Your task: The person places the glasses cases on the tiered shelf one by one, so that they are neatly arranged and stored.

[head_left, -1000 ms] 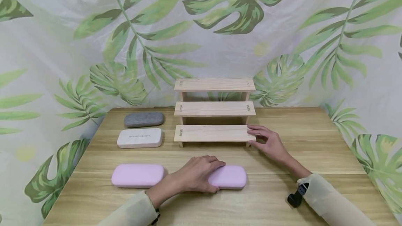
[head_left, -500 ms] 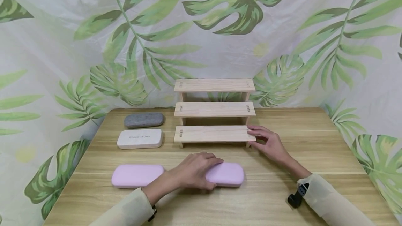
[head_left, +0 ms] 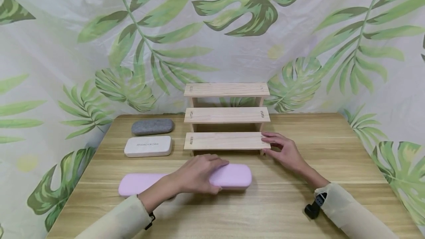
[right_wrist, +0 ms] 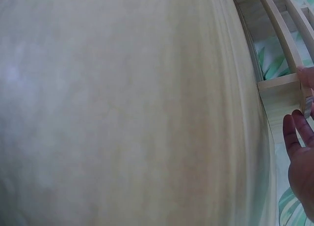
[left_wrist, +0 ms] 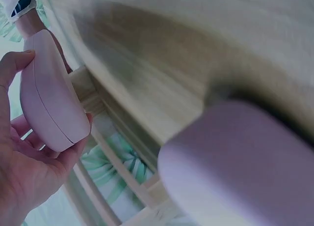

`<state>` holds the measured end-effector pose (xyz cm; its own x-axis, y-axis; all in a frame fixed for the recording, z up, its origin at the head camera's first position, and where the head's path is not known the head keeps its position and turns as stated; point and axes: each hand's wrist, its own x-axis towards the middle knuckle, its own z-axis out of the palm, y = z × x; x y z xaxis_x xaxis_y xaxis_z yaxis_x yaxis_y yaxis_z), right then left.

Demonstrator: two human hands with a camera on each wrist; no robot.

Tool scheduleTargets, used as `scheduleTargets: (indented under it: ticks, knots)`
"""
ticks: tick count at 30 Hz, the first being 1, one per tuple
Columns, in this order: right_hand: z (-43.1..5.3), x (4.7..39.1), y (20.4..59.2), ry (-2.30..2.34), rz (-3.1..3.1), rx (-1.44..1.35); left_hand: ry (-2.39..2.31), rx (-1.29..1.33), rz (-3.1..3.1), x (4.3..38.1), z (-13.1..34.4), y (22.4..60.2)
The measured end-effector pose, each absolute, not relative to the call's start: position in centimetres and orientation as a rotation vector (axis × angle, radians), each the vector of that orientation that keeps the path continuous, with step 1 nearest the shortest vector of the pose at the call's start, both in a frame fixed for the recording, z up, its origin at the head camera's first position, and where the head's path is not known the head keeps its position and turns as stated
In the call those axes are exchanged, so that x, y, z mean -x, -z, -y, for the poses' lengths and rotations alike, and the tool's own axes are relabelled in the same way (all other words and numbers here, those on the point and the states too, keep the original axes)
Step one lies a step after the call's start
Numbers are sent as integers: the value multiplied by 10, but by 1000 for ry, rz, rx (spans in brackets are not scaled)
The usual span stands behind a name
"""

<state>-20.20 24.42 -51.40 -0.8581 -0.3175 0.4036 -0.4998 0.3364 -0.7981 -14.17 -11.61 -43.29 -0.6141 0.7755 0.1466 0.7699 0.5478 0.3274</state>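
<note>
My left hand (head_left: 194,174) grips a pink glasses case (head_left: 232,175) by its left end. In the left wrist view the thumb lies on one side of the case (left_wrist: 51,93) and the fingers wrap the other; its lid seam is closed, and a gap shows between case and tabletop. A three-tier wooden display stand (head_left: 225,141) stands behind it. At the right end of the lowest step, my right hand (head_left: 289,154) pinches the board, fingers on top and thumb at the front edge. The right wrist view shows that hand (right_wrist: 300,172) at the board's end.
A second pink glasses case (head_left: 137,184) lies at the left, partly covered by my left forearm. Behind it are a white case (head_left: 147,146) with lettering and a grey fabric case (head_left: 152,126). A leaf-patterned cloth (head_left: 232,54) hangs behind the wooden table (head_left: 282,209).
My left hand has raised the pink glasses case and carried it left and toward the stand. The forearm now covers more of the other pink case. My right hand stays at the stand.
</note>
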Motion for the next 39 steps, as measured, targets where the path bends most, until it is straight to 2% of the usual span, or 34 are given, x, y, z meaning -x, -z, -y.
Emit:
scheduleTargets:
  ticks: [39]
  knots:
    - [-245, 204, 516, -1544, 2427, -750, -531, -1320, -2872, 188, 139, 353]
